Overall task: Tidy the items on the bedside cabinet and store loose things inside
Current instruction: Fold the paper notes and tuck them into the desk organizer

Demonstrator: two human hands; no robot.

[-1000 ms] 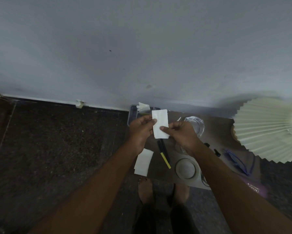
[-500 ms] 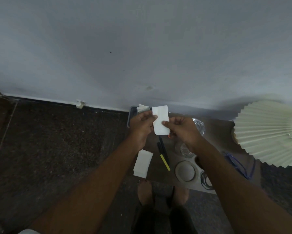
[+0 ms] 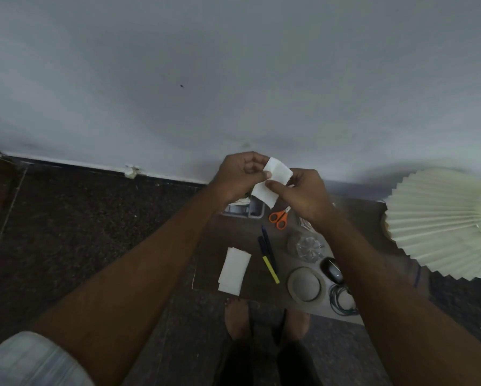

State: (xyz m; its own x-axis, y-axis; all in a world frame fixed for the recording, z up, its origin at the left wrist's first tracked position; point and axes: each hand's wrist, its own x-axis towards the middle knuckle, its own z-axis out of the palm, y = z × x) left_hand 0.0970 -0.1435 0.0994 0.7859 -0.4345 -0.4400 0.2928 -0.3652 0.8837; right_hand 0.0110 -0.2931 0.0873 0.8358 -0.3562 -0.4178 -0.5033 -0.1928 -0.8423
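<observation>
That paper slip [image 3: 270,185] just got raised and tilted, now above the tray [image 3: 243,211] at the tabletop's [image 3: 245,232] back. Fingers of left hand [image 3: 238,174] and right hand [image 3: 303,190] both pinch it; guessing it gets folded before storing.

We now hold the white slip [image 3: 272,181] higher, over the grey tray [image 3: 255,212]. It tilts, and orange scissors [image 3: 279,217] show beside the tray.

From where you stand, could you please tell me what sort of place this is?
Probably a bedroom corner at home: a bedside cabinet against a plain wall, a pleated lamp shade at one end, and everyday clutter like orange scissors and pens.
</observation>
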